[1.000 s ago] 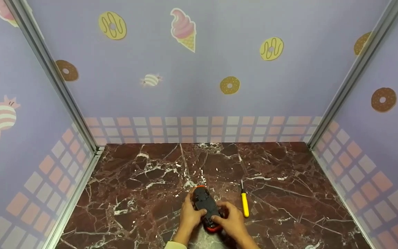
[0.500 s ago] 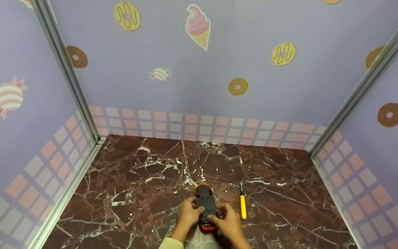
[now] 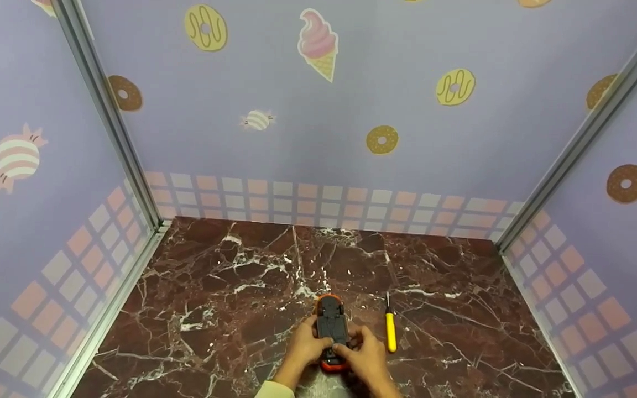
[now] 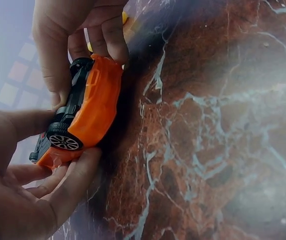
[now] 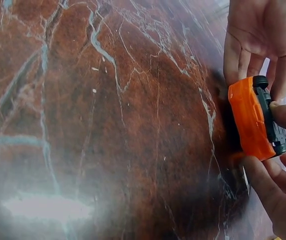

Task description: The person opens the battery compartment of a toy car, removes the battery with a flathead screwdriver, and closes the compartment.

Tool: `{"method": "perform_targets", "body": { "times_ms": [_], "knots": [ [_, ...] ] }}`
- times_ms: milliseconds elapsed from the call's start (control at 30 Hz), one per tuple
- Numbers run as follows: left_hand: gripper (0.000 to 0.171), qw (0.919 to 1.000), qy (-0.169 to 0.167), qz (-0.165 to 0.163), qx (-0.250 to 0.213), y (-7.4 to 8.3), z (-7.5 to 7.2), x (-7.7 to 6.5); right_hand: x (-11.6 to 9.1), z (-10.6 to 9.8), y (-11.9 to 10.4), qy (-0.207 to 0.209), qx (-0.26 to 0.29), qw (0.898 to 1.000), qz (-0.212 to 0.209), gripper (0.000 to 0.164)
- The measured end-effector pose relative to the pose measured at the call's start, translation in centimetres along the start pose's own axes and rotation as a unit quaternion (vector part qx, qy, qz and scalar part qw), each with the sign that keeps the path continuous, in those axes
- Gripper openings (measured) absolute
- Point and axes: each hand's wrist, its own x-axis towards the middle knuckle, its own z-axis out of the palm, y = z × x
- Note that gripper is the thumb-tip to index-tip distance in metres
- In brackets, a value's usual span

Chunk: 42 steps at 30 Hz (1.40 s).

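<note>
**Toy car [image 3: 332, 325] held wheels up by two hands over a marble-patterned table [image 3: 445, 315]**

Nearest, a pale sleeve [image 3: 274, 390] is seen at the left wrist. Just beyond it, the toy car is gripped from both sides, the left hand [image 3: 306, 347] closed along one flank and the right hand [image 3: 369, 355] along the other. Both thumbs are laid on the underside near the closer end, while the fingers are wrapped round the body. This grip was probably chosen so that the underside could be faced upward and steadied, with its far half left uncovered. Whether the roof is touching the table cannot be told.

The toy car is pointed lengthwise away from the person. Its underside is black and moulded; its shell is bright, glossy orange, shown as a rim at both ends from above. In the left wrist view, a black tyre with a silvery spoked wheel [image 4: 65, 142] is shown.

A yellow-handled screwdriver [image 3: 390, 329] is laid just beside the right hand, held by neither, its handle turned toward the person and its tip away; easy reach for that hand seems to have been intended.

Farthest off, the table is bordered by a lilac wall [image 3: 318, 146] printed with sweets.
</note>
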Motion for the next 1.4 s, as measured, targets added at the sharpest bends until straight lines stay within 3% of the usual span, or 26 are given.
{"method": "perform_targets", "body": {
  "times_ms": [300,567,967,1267,1400],
  "knots": [
    [0.076,0.9989,-0.015,0.006,-0.044,-0.6,-0.1,0.2,0.0,0.0,-0.1,-0.004,0.009,1.000,0.001,0.046],
    [0.078,0.9913,-0.034,-0.003,-0.127,-1.1,0.2,-0.1,-0.2,0.0,0.2,-0.020,0.013,1.000,-0.002,0.047],
    [0.081,0.9899,-0.024,-0.018,-0.139,-1.1,0.2,0.1,0.9,-1.1,-0.1,-0.026,0.046,0.998,-0.032,0.046],
    [0.079,0.9876,-0.048,0.018,-0.149,-1.1,0.2,0.0,1.5,-1.4,-0.3,-0.043,0.059,0.996,-0.054,0.059],
    [0.070,0.9896,-0.030,0.023,-0.139,-1.2,0.1,0.0,1.6,-1.1,-0.3,-0.049,0.051,0.995,-0.068,0.062]
  ]
}}
